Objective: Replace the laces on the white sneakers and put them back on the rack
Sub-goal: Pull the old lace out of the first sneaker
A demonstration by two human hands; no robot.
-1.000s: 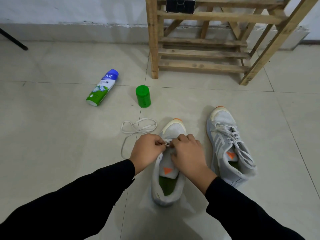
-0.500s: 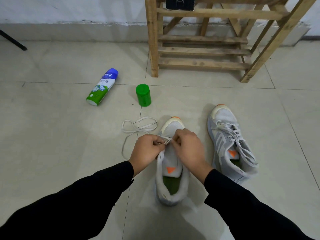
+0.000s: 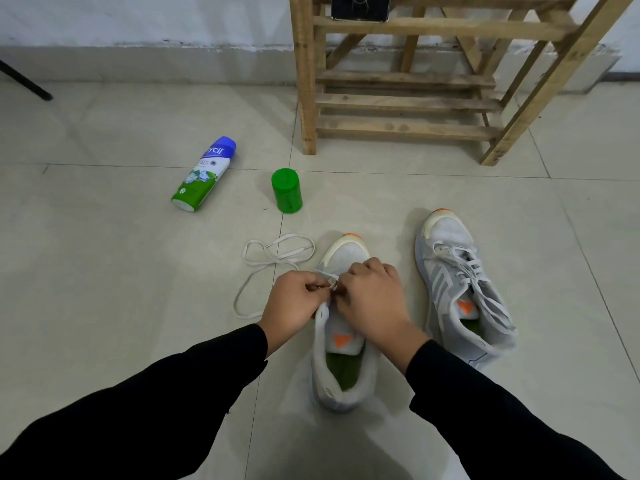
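Observation:
A white sneaker [image 3: 346,375] with a green insole lies on the tiled floor in front of me, toe pointing away. My left hand [image 3: 294,303] pinches the end of a white lace [image 3: 273,258] at the shoe's front eyelets. My right hand [image 3: 372,296] is curled over the eyelet area next to it, fingers hiding the lace tip. The rest of the lace trails in loops on the floor to the left. A second white sneaker [image 3: 460,289], fully laced, lies to the right. The wooden rack [image 3: 408,102] stands at the back.
A blue-and-green spray can [image 3: 204,174] lies on its side at the left. Its green cap [image 3: 286,190] stands upright just beyond the lace loops. A dark object [image 3: 360,6] sits on an upper rack shelf. A black pole foot [image 3: 24,83] shows far left.
The view has shifted slightly. Both hands stay at the front eyelets of the near sneaker, working the lace end; the loose loops on the floor have hardly moved.

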